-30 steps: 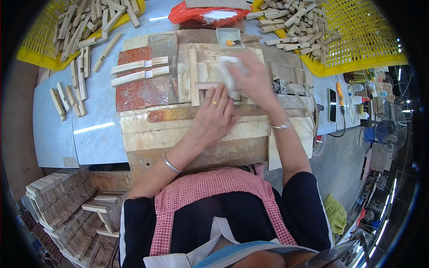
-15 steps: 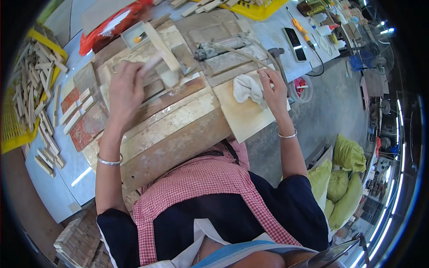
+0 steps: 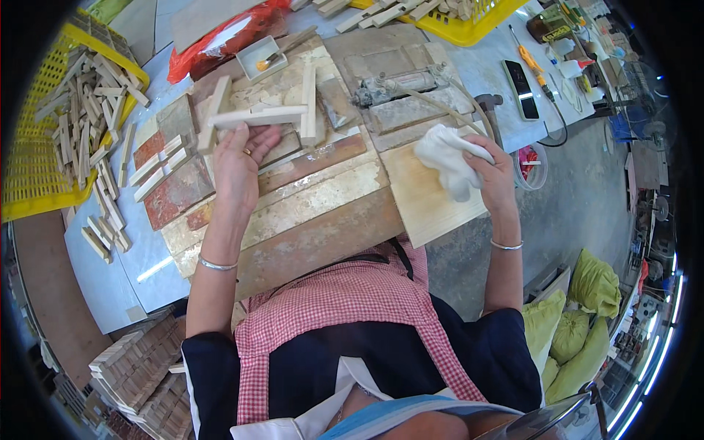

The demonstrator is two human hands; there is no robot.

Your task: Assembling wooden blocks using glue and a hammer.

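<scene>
While the left hand (image 3: 239, 169) grips a wooden frame (image 3: 282, 115), the right hand (image 3: 494, 178), well apart, clutches cloth (image 3: 443, 157) near a board edge (image 3: 477, 208).

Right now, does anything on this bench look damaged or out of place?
Wear, mostly: the red panel left of the left hand looks patchy, its colour broken by pale and grey areas. Several wooden sticks lie loose on the table outside the leftmost yellow basket, perhaps deliberately.

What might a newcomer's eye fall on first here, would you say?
Probably the pale, H-shaped wooden frame, left of centre, with the left hand against it. Next, the bunched white cloth gripped in the right hand, toward the right. The bright yellow plastic basket of pale wooden sticks at upper left stands out.
</scene>
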